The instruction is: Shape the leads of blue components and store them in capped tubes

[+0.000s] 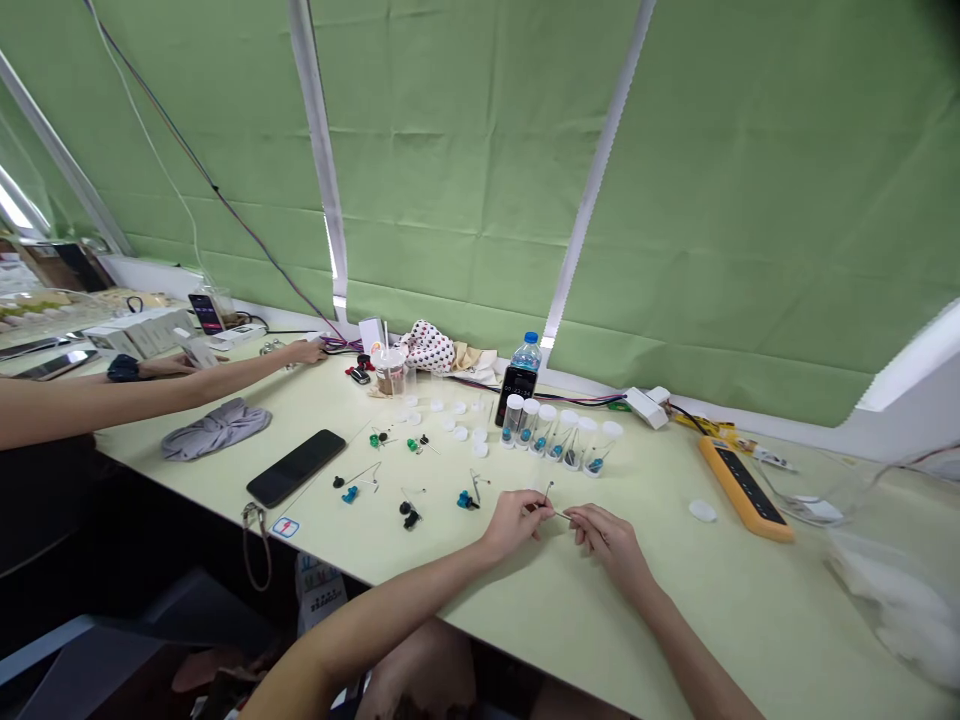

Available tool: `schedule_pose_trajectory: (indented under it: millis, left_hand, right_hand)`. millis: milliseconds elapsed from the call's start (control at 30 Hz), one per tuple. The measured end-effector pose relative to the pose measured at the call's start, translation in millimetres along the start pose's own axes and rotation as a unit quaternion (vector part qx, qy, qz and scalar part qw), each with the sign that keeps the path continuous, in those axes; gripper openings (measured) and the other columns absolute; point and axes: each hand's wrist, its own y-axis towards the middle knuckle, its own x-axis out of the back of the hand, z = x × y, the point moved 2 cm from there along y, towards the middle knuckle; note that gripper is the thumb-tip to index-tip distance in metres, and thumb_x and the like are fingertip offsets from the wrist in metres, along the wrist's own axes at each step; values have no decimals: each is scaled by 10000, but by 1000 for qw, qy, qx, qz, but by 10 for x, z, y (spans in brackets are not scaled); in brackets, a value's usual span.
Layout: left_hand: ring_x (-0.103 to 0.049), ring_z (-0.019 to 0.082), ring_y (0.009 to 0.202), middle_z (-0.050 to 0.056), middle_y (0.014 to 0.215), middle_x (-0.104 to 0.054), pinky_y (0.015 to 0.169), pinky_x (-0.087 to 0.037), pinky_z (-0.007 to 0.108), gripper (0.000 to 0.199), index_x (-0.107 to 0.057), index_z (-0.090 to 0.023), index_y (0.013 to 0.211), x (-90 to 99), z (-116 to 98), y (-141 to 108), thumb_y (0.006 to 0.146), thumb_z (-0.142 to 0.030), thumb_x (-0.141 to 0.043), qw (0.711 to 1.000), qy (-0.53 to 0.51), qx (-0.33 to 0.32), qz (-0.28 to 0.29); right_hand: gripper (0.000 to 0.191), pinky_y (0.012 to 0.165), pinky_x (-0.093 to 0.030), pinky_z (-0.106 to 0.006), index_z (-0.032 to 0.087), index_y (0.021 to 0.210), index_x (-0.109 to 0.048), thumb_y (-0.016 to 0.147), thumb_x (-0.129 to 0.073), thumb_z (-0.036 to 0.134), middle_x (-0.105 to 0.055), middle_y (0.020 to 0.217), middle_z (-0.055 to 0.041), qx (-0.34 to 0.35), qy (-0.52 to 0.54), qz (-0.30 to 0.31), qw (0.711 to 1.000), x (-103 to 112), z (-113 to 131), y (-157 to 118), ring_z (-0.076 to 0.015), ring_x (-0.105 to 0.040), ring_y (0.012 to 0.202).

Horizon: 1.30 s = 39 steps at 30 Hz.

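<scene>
My left hand [516, 524] is closed in a pinch over the table, its fingertips on a thin metal rod [562, 515]. A small dark-tipped piece sticks up beside those fingers. At the rod's other end, my right hand [611, 545] pinches it too. Just beyond my hands stands a row of clear vials with white caps [547, 412], with small blue parts and metal wires inside. Loose on the table to the left lie a blue part with a bent wire [466, 499], black parts [409, 514], another blue part [350, 494] and green parts [374, 440].
A dark phone [298, 468] lies left, near a grey cloth [217, 429]. Behind the vials are a phone showing a timer [514, 393] and a water bottle [528, 350]. An orange power strip [745, 488] sits right. Another person's arm [225, 385] reaches in from the left.
</scene>
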Motion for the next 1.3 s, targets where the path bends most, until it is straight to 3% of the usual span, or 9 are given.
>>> schedule_pose_trajectory:
  millis: [200,400,800,1100,1300]
  left_hand:
    - [-537,109,563,55,780,-603,458,-461,203,359,-653,-129,811,20,-55,-7,762,-464,-537,1000,-14,-10,1]
    - [-511,95,536,19,677,-544,472,-487,213,384,-639,-114,799,48,-34,23,745,-485,-554,998,-54,12,-14]
    - [-514,115,603,27,696,-561,501,-501,223,389,-648,-116,783,35,-64,13,722,-491,-569,998,-57,22,-16]
    - [-528,114,597,43,748,-592,501,-496,219,358,-656,-126,836,31,-36,2,765,-455,-533,1000,-25,-8,-6]
    - [-553,134,670,64,836,-615,507,-496,214,325,-658,-135,849,36,1,16,768,-428,-542,999,-8,-31,8]
  right_hand:
    - [328,458,-500,-248,186,1009,-618,928,-366,381,-604,659,-26,-70,33,-30,997,-31,-52,3,-113,-534,463]
    - [254,764,-532,-327,230,1085,-607,915,-420,252,-604,1058,-106,76,-109,-61,989,55,34,13,-187,-631,873]
    - [251,721,-539,-297,226,1000,-631,915,-396,203,-665,914,-71,112,-153,-33,981,50,31,-1,-175,-649,812]
    - [252,631,-515,-295,207,995,-610,929,-371,252,-647,847,-73,51,-87,4,995,30,39,-11,-153,-618,662]
    - [260,556,-494,-275,205,980,-602,910,-403,357,-625,714,-35,-75,27,38,996,-12,58,-5,-147,-590,579]
